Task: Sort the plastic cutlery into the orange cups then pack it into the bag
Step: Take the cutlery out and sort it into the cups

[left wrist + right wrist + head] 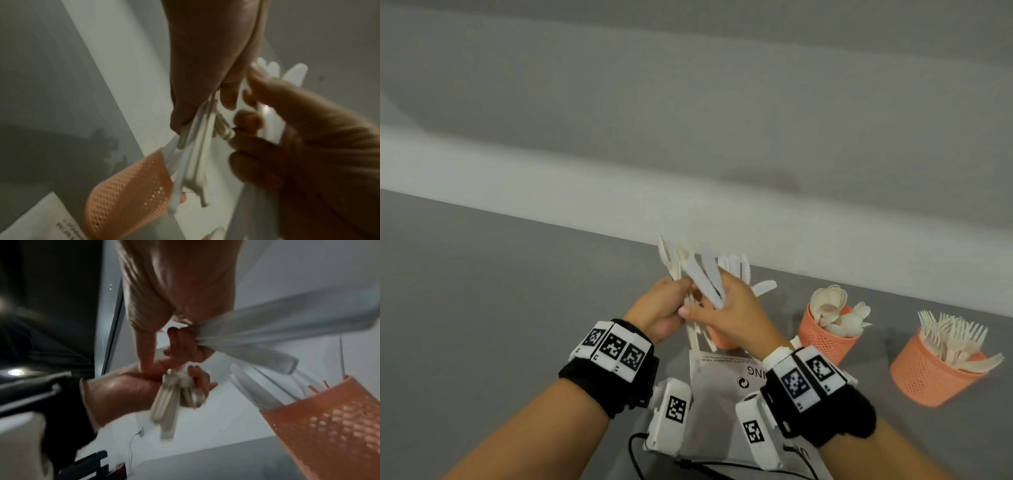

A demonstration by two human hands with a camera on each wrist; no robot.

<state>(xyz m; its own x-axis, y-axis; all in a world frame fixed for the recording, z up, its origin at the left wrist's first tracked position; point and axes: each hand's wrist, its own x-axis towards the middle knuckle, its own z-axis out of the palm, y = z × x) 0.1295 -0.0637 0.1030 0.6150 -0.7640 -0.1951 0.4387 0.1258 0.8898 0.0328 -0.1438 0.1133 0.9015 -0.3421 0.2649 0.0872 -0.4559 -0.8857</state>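
Note:
My left hand [667, 303] grips a bundle of cream cutlery [674, 260] by the handles; the handles [197, 154] hang below its fingers. Touching it, my right hand [732, 308] grips a fan of white plastic knives [705, 274]. The right wrist view shows these knives [257, 337] spreading rightward from my right hand [179, 288], with my left hand [123, 389] just below. Under both hands stands an orange mesh cup [719, 337] [329, 426] holding more knives. A plastic bag [722, 380] with printed text lies flat beneath my wrists.
Right of my hands stand an orange cup [825, 334] full of spoons and, farther right, an orange cup [935, 373] full of forks. All sit on a grey table [500, 291] against a white wall ledge. A black cable [635, 455] runs near the front edge.

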